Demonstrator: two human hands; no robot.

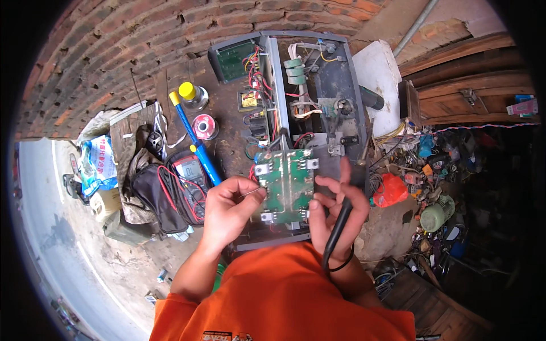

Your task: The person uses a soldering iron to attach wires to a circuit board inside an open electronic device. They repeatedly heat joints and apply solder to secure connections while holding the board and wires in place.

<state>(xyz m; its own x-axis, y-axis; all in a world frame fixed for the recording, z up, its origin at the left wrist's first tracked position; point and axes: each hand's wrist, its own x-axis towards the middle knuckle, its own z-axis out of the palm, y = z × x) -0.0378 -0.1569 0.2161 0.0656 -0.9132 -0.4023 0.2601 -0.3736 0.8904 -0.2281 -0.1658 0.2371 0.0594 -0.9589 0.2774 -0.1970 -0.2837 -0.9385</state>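
A green circuit board with silvery solder tracks and metal-tabbed parts at its corners stands between my hands, in front of the opened machine. My left hand is at the board's left edge, thumb and forefinger pinching a thin silvery wire, like solder. On the right side of the board is my right hand. Its fingers curl around a slim black handle that slants down across the palm. Its forefinger points up, and the handle's far end is hard to make out.
An opened grey machine case with wiring fills the table's back. Left lie a solder spool, a yellow-capped jar, a blue-and-yellow tube tool and a multimeter. Scrap parts and a red bag are at right.
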